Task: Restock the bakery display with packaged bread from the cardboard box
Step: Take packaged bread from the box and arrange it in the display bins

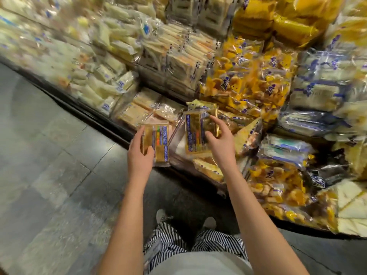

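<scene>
A flat golden bread packet in clear film (158,143) was gripped by the left hand (140,155) and a second such packet (194,133) by the right hand (218,141), both held at twelve o'clock above the crowded display shelf (103,126), probably for slotting in; no cardboard box was seen.

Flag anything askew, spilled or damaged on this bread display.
Nothing spilled or visibly torn. Only oddity: the wedge-shaped packs beside the right hand lie tilted at mixed angles, unlike the upright pack rows above. The left hand grips one flat bread pack; the right hand grips a second flat bread pack.
</scene>
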